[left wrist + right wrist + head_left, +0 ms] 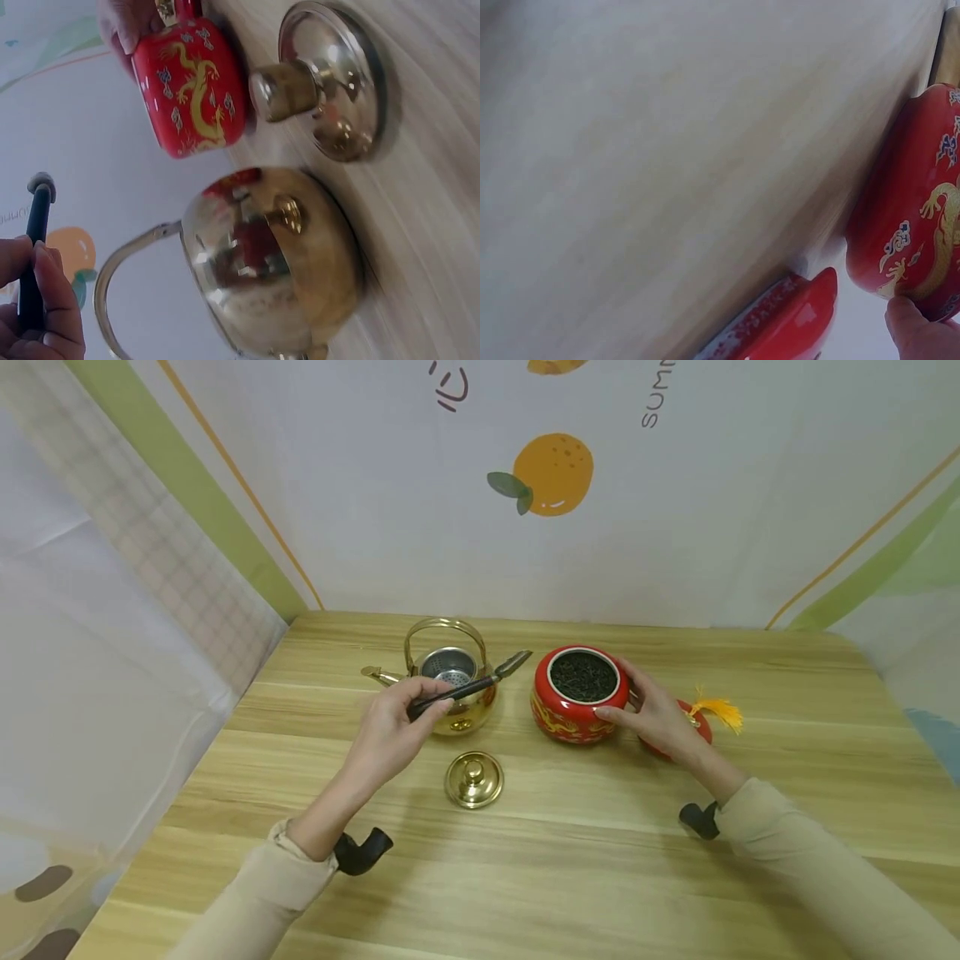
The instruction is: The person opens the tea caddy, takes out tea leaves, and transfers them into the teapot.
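My left hand (393, 722) pinches the dark handle of a tea scoop (474, 685) above a gold teapot (480, 706). The scoop's metal end points right, toward the red tea jar, and little shows in it. Inside the teapot's mouth sits a perforated metal strainer (448, 662). Dark dry tea leaves (583, 676) fill the lidless tea jar (553, 714), which has gold dragons. My right hand (654, 714) grips that jar's right side, thumb at the front; its other fingers are partly hidden. In the left wrist view, fingers and thumb hold the scoop (37, 217).
The teapot's gold lid (474, 780) lies on the wooden table (525, 877) in front of the pot. Right of the jar is its red lid (702, 727) with a yellow tassel (720, 713), partly behind my right hand. A printed cloth (420, 527) hangs behind the table.
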Demonstrator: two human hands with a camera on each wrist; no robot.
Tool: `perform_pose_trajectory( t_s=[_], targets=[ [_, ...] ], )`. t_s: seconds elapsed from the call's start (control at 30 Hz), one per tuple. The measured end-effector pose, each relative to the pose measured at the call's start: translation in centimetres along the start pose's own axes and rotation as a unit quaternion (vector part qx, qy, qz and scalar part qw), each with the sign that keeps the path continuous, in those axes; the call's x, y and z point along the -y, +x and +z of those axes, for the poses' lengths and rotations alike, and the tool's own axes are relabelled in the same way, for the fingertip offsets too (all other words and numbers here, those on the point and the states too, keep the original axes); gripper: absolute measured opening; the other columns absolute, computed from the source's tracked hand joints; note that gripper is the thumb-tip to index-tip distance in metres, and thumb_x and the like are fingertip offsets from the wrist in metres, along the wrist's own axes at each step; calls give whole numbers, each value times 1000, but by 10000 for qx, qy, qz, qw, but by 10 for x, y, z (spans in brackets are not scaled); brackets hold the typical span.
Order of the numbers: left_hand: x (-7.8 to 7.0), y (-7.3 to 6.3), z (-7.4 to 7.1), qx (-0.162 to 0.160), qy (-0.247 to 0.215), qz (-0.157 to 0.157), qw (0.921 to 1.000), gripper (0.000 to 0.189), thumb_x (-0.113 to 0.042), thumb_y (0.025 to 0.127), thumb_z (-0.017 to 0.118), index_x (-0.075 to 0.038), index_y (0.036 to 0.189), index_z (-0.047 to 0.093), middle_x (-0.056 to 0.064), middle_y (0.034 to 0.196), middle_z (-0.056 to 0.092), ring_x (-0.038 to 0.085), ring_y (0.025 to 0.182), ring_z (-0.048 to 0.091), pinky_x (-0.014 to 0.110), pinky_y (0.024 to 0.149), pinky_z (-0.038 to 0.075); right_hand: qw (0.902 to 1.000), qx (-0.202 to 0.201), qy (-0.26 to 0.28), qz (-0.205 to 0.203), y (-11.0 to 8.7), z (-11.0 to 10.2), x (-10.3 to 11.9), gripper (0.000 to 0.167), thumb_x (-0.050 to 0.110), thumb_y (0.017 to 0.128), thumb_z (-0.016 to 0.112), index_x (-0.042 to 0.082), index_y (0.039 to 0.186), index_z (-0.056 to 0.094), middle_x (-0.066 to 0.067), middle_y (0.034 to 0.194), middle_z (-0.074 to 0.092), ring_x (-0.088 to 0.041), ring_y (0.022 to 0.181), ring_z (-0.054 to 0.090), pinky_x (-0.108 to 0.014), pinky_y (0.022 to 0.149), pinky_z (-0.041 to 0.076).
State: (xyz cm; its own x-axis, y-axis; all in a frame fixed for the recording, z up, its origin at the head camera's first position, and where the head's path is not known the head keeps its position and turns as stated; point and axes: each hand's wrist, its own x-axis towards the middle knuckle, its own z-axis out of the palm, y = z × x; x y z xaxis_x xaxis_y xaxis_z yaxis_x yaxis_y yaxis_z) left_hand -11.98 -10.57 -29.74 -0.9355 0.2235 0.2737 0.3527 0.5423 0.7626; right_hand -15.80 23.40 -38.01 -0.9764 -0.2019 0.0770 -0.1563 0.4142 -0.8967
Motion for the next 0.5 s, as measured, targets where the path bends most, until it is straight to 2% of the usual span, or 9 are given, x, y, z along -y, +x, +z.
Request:
perform_pose_trajectory(
  t_s=[0.3, 0.5],
  targets=[
    [-9, 27, 37, 96, 36, 439, 9990, 11, -12, 85, 69, -6, 94, 71, 6, 86, 72, 10, 65, 55, 18, 54, 43, 10000, -24, 47, 61, -3, 0, 3, 82, 11, 86, 69, -2, 148, 17, -23, 152, 24, -38, 138, 27, -43, 105, 33],
    [-11, 41, 52, 28, 204, 520, 9984, 12, -15, 84, 71, -7, 93, 71, 5, 80, 71, 9, 59, 53, 18, 49, 39, 10000, -16, 1, 29, -2, 1, 3, 83, 12, 85, 69, -2, 148, 17, -23, 151, 24, -38, 138, 27, -43, 105, 33]
  ],
)
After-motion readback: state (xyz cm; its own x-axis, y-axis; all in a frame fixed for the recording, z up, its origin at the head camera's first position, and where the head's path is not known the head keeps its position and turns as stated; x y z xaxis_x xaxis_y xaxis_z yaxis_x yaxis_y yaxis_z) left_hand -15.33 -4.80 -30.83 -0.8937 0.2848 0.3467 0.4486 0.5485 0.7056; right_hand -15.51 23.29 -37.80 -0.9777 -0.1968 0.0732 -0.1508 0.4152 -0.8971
